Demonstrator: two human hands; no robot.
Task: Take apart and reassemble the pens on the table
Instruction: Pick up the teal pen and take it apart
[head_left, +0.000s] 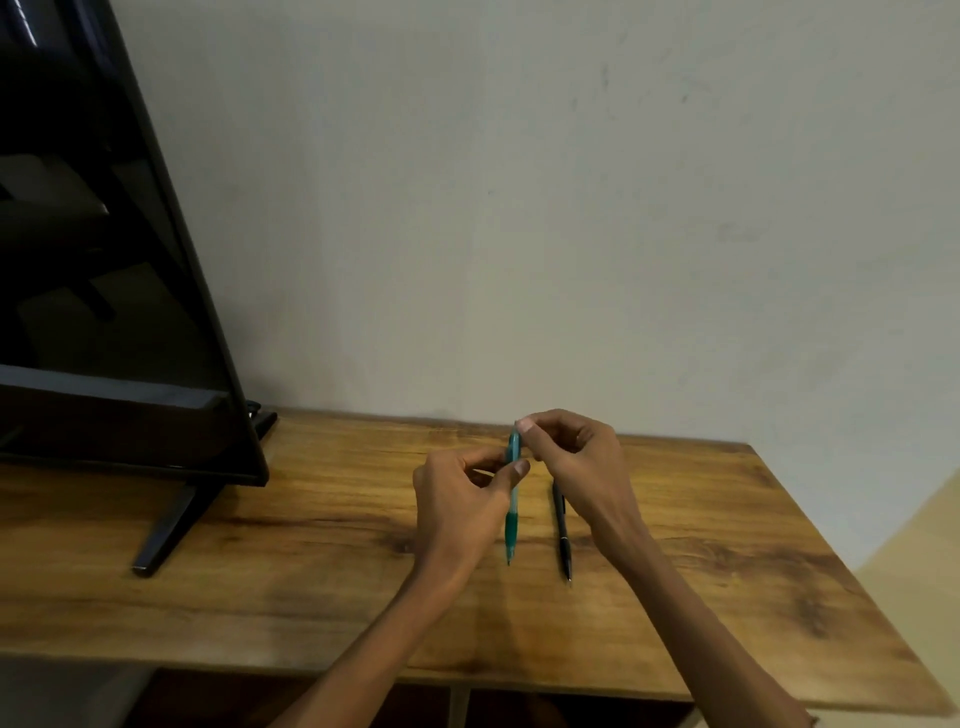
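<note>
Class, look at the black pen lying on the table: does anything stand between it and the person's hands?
Nothing visible blocks it. The black pen lies bare on the table, just under the right hand. Both that and the left hand are occupied holding the green pen.

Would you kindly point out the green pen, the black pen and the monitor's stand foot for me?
green pen (511, 525): head view, on its dark green grip.
black pen (562, 530): head view, on its barrel's middle.
monitor's stand foot (169, 530): head view, on the front leg.

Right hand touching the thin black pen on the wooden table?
Apart. Head view: right hand pinches the green pen's top; black pen lies untouched below.
</note>
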